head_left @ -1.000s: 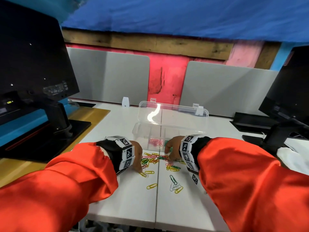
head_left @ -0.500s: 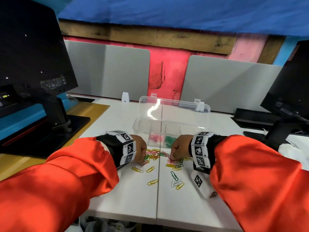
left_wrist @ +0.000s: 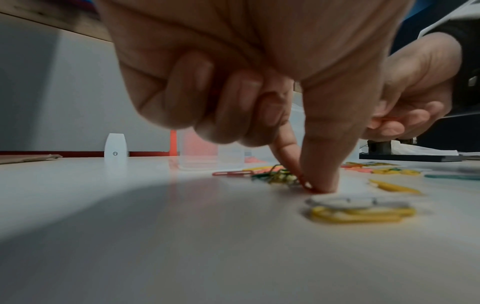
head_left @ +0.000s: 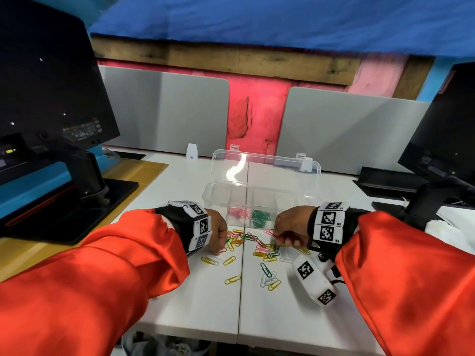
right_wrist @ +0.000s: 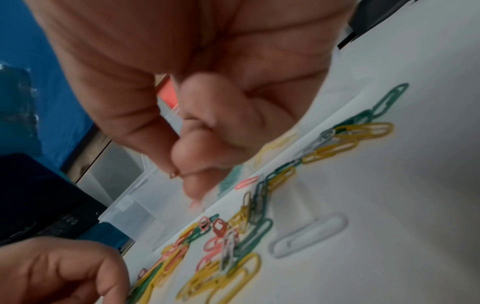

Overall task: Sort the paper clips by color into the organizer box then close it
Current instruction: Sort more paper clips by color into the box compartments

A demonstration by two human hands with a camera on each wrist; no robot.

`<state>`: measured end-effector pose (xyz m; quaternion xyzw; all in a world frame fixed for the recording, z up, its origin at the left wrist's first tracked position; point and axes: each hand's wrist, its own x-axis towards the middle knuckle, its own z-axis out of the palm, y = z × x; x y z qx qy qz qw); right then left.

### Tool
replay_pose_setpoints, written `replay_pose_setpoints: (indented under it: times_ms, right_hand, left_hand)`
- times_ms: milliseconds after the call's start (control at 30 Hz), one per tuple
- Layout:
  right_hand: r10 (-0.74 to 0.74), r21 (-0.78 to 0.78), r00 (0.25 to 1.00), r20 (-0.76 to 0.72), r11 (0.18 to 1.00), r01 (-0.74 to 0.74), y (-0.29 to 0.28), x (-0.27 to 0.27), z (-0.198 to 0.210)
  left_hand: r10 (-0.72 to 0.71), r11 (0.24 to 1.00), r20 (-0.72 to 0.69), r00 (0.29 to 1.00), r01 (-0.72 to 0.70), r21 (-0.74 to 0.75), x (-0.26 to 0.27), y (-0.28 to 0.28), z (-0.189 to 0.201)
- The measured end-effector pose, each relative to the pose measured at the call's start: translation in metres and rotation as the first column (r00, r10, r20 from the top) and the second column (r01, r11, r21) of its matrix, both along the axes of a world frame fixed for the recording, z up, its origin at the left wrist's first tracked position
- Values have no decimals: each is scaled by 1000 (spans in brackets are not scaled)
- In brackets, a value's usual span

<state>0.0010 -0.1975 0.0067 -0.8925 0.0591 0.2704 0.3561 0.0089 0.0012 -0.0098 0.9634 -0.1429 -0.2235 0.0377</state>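
Observation:
A clear organizer box (head_left: 280, 201) stands open on the white desk, its lid (head_left: 264, 170) upright behind it. Pink clips (head_left: 237, 213) and green clips (head_left: 261, 218) lie in two front compartments. A loose pile of mixed clips (head_left: 246, 241) lies in front of the box. My left hand (head_left: 218, 251) is at the pile's left edge. Its thumb and index tip (left_wrist: 310, 185) pinch a red clip (left_wrist: 307, 186) against the desk, the other fingers curled. My right hand (head_left: 279, 238) hovers over the pile's right side and pinches a pink clip (right_wrist: 174, 175) between thumb and fingers.
Stray yellow, white and green clips (head_left: 268, 277) lie nearer me. A black monitor on a stand (head_left: 84, 176) occupies the left, another monitor stand (head_left: 426, 201) the right. Grey divider panels (head_left: 164, 111) close the desk's back. The desk's front edge (head_left: 231, 332) is close to me.
My right hand has drawn back from the box front to the right side of the pile. My left hand stays at the pile's left edge.

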Motion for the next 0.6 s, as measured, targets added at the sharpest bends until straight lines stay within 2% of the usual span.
replay_pose_setpoints:
  times_ms: [200,333,433,533,567,600]
  right_hand:
    - [-91,94,996,19,992,89,-6,1,-8]
    - [-179,125,984,-14,976,179,-5,-1,-8]
    - [-159,127,986,-43,978,164,-2,-7,-2]
    - [-134,13,991,-27,991,135,8,-8,3]
    - [-69,-107,997,26,992,71,12,-7,4]
    - [58,-280,996,72,959,-36,15,-5,4]
  left_hand:
    - [14,999,16,1000,-13,-45,0,2,-2]
    - [6,1000,137,990,-4,-20,-4,0,-4]
    - [41,999,214,976,-44,10,-6,-2,-8]
    - [101,994,252,962,-107,8,-6,-5,-10]
    - [112,993,263,958,-119,8,-8,-6,-9]
    - [122,992,275,954,-128,7,-9,-7,-8]
